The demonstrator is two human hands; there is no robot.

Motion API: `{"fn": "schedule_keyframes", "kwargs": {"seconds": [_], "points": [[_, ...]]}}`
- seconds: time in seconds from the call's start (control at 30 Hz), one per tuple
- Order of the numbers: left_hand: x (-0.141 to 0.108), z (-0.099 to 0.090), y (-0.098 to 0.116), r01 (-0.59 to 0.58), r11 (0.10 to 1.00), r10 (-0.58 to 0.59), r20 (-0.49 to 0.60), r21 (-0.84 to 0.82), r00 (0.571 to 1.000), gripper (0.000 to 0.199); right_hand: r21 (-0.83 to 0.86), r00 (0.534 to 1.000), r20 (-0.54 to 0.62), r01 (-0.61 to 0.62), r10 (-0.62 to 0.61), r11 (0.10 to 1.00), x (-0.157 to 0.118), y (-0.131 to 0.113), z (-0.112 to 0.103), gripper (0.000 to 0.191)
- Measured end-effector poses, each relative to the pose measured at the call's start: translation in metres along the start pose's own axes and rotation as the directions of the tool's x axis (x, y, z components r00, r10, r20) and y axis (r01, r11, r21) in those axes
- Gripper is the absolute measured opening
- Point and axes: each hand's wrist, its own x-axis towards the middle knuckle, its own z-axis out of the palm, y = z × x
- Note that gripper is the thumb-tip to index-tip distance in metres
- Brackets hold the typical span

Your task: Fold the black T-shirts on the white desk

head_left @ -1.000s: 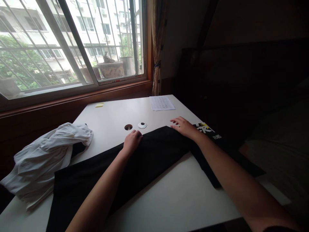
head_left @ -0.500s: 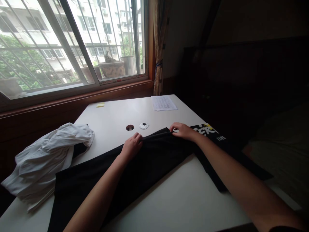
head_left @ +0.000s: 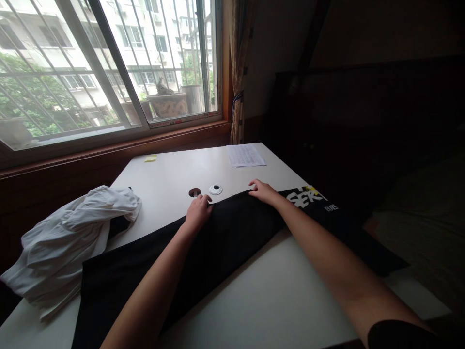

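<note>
A black T-shirt (head_left: 228,237) with white and yellow lettering lies lengthwise across the white table (head_left: 276,300). My left hand (head_left: 199,211) is closed at the shirt's far edge, with its fingertips bent over the cloth. Farther right along that same edge, my right hand (head_left: 263,191) holds the fabric between thumb and curled fingers, close to the print. Between the two hands the edge runs nearly straight. The shirt's right end is dim and drapes toward the table's right side.
Crumpled white clothing (head_left: 76,242) lies at the table's left edge. Toward the back are papers (head_left: 246,155), a yellow sticky note (head_left: 150,158), a round cable hole (head_left: 194,193) and a white round cap (head_left: 215,189). Beyond the table is a barred window (head_left: 109,68).
My right hand has shifted slightly left, uncovering more lettering. The far edge between my hands lies smoother. The dark flap below my right forearm is no longer visible there.
</note>
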Motion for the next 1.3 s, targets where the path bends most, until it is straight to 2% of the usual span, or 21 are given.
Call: {"fn": "schedule_keyframes", "kwargs": {"seconds": [0.07, 0.17, 0.23, 0.3, 0.37, 0.4, 0.5, 0.63, 0.73, 0.83, 0.93, 1.0, 1.07, 1.17, 1.3], "points": [[0.002, 0.0, 0.003, -0.017, 0.999, 0.017, -0.022, 0.029, 1.0, 0.023, -0.068, 0.999, -0.034, -0.005, 0.003, 0.998, 0.001, -0.007, 0.002, 0.037], [-0.001, 0.001, 0.013, -0.106, 0.993, 0.109, -0.042, 0.058, 0.993, 0.031, -0.16, 0.993, -0.112, 0.008, -0.026, 0.987, -0.011, -0.022, 0.005, 0.043], [-0.005, 0.005, 0.021, -0.226, 0.97, 0.229, -0.027, 0.083, 0.973, 0.033, -0.234, 0.982, -0.148, 0.084, -0.121, 0.968, -0.028, -0.032, 0.01, 0.042], [-0.01, 0.013, 0.027, -0.337, 0.934, 0.337, 0.022, 0.121, 0.941, 0.037, -0.326, 0.95, -0.132, 0.228, -0.283, 0.917, -0.051, -0.037, 0.019, 0.041], [-0.015, 0.022, 0.03, -0.381, 0.911, 0.372, 0.086, 0.155, 0.924, 0.045, -0.397, 0.908, -0.07, 0.354, -0.412, 0.847, -0.074, -0.035, 0.03, 0.043], [-0.017, 0.026, 0.029, -0.375, 0.912, 0.36, 0.112, 0.164, 0.926, 0.049, -0.422, 0.899, -0.044, 0.378, -0.435, 0.824, -0.085, -0.03, 0.034, 0.045], [-0.019, 0.032, 0.024, -0.355, 0.918, 0.327, 0.169, 0.175, 0.93, 0.055, -0.491, 0.916, -0.035, 0.332, -0.399, 0.805, -0.109, -0.005, 0.037, 0.051], [-0.018, 0.028, 0.017, -0.367, 0.916, 0.33, 0.219, 0.163, 0.918, 0.059, -0.549, 0.953, -0.117, 0.172, -0.279, 0.818, -0.124, 0.038, 0.02, 0.051], [-0.018, 0.026, 0.015, -0.373, 0.917, 0.338, 0.219, 0.142, 0.915, 0.059, -0.524, 0.965, -0.155, 0.104, -0.214, 0.845, -0.131, 0.058, 0.007, 0.052], [-0.019, 0.026, 0.015, -0.366, 0.924, 0.339, 0.201, 0.115, 0.919, 0.057, -0.436, 0.952, -0.195, 0.131, -0.235, 0.891, -0.135, 0.062, 0.0, 0.05], [-0.019, 0.025, 0.015, -0.362, 0.927, 0.339, 0.197, 0.1, 0.92, 0.056, -0.337, 0.908, -0.303, 0.181, -0.289, 0.924, -0.138, 0.057, -0.007, 0.046], [-0.022, 0.022, 0.015, -0.367, 0.925, 0.343, 0.196, 0.101, 0.919, 0.056, -0.296, 0.888, -0.366, 0.171, -0.277, 0.94, -0.142, 0.054, -0.012, 0.041], [-0.03, 0.017, 0.015, -0.374, 0.921, 0.351, 0.188, 0.104, 0.917, 0.057, -0.271, 0.896, -0.385, 0.122, -0.224, 0.955, -0.147, 0.053, -0.015, 0.035], [-0.055, 0.008, 0.012, -0.404, 0.909, 0.383, 0.176, 0.102, 0.907, 0.058, -0.233, 0.934, -0.333, 0.053, -0.131, 0.971, -0.154, 0.056, -0.015, 0.032], [-0.108, -0.01, -0.002, -0.461, 0.883, 0.437, 0.21, 0.084, 0.875, 0.058, -0.182, 0.954, -0.291, 0.01, -0.064, 0.983, -0.153, 0.061, -0.009, 0.036]]}}
